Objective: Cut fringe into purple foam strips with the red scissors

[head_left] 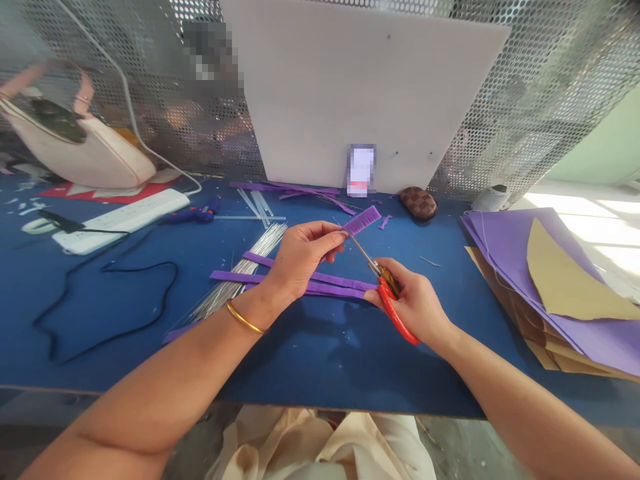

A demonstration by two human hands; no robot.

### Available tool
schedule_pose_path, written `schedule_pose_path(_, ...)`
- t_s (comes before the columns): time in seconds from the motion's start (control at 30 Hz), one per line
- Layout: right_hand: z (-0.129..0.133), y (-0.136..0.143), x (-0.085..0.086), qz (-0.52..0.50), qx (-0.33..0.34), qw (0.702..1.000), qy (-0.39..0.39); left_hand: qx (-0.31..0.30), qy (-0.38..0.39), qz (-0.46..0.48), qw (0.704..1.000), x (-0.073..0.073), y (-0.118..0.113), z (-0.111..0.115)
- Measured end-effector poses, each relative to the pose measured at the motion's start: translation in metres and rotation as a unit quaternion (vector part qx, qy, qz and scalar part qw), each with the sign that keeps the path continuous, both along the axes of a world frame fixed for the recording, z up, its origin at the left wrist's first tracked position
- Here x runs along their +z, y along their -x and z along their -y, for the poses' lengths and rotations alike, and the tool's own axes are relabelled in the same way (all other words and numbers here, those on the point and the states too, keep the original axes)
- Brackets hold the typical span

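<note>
My left hand [305, 257] pinches a short purple strip [364, 222] whose edge is cut into a fringe. My right hand [413, 300] is closed round red-handled scissors [393, 310], their blades pointing up and left to the strip beside my left fingertips. Long purple strips [330, 287] lie below both hands, running from the left toward my right fingers. Under their left part rests a bundle of thin silvery wires [225, 290], partly hidden by my left forearm.
At the left are a white power strip [120, 217], a blue glue gun [193, 213], a black cord and a pale bag [90, 150]. A phone [361, 172] leans on a white board [370, 87]; a checkered pouch [419, 203] lies beside it. Purple and brown sheets [540, 267] lie right.
</note>
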State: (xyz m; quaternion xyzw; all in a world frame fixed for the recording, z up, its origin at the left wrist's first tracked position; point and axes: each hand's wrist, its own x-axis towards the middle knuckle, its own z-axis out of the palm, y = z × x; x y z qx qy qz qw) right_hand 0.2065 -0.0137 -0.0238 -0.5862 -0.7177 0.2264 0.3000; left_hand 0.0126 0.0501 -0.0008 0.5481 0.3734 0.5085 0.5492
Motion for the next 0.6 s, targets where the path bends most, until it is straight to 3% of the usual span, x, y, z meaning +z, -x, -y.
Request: schedule_pose_path(0.6,0.0006,-0.0013,-0.0018,-0.058,0.017,0.998,0.017,-0.007,-0.013,-0.002,1.000,-0.0011,0.0005,-0.0011)
